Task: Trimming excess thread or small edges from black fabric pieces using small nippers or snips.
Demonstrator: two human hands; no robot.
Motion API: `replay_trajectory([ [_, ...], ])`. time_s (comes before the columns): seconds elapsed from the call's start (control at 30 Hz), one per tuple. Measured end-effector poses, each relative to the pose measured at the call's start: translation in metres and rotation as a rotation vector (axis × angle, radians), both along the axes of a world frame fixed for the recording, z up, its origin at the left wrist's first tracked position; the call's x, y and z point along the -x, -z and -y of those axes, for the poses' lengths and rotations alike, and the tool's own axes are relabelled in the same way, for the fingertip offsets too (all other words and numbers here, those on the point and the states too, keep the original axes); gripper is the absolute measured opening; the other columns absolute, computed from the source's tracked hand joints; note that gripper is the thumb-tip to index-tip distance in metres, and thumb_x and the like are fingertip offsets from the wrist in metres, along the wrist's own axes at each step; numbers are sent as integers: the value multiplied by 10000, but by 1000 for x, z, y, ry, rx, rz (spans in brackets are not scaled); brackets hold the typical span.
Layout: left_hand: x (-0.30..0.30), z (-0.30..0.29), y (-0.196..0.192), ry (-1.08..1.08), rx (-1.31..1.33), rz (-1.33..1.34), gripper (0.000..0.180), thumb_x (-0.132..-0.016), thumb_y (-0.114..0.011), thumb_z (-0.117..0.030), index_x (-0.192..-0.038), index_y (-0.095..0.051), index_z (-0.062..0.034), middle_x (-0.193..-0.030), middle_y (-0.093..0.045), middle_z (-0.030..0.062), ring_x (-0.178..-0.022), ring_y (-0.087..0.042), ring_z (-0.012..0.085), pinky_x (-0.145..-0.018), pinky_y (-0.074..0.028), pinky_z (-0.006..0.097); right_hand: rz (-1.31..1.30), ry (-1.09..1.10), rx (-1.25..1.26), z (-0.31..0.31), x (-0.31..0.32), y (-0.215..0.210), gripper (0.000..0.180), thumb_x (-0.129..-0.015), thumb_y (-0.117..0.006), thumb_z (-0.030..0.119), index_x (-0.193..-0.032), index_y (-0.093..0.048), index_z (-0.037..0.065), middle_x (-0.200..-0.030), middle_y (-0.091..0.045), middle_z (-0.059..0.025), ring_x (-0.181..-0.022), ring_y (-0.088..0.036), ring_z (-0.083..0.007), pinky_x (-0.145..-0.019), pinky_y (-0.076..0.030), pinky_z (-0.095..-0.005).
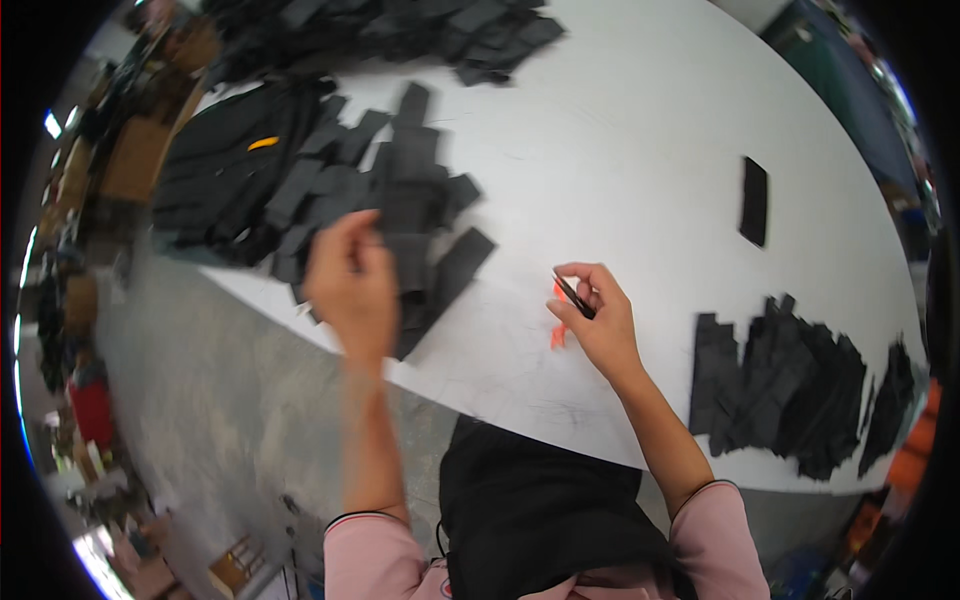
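Note:
My left hand (352,285) is over the near edge of a heap of dark grey fabric pieces (320,190) on the left of the table. It is blurred, with thumb and forefinger apart and nothing visible between them. In my right hand (604,322) is a slim black pen-like tool (574,297) with a pale tip, held between thumb and fingers above the white tabletop. Just under that hand lies a small bright orange piece (558,336), partly covered by the fingers; its kind I cannot make out.
A black backpack (225,170) with a yellow tab lies at the table's left edge. More dark pieces (380,35) are heaped at the far side, others (780,390) at the near right. A black flat oblong (754,202) rests on the white table (620,120).

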State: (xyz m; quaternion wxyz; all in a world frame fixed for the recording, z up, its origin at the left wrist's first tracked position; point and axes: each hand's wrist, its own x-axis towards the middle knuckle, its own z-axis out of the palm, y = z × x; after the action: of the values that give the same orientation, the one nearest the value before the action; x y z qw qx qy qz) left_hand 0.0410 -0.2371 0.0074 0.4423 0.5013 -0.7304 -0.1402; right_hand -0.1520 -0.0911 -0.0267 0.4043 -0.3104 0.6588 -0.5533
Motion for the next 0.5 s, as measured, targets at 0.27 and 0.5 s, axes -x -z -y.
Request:
replay_trajectory([
  [0.27, -96, 44, -9, -324, 362, 568, 379, -859, -568, -80, -1234, -557, -134, -1329, -432, 174, -1211, -425, 329, -977, -373, 420, -822, 133, -613, -160, 72, -23, 180, -866, -573, 126, -1027, -595, 48, -740, -595, -130, -700, -613, -281, -604, -455, -348],
  [0.5, 55, -104, 14, 451, -27, -77, 353, -830, -545, 27, -1181, -535, -19, -1298, -450, 151, -1169, -472, 253, -890, -409, 317, -808, 394, -781, -217, 90, 32, 557, -677, -774, 213, -1131, -479, 82, -1105, -471, -112, -889, -573, -384, -722, -471, -456],
])
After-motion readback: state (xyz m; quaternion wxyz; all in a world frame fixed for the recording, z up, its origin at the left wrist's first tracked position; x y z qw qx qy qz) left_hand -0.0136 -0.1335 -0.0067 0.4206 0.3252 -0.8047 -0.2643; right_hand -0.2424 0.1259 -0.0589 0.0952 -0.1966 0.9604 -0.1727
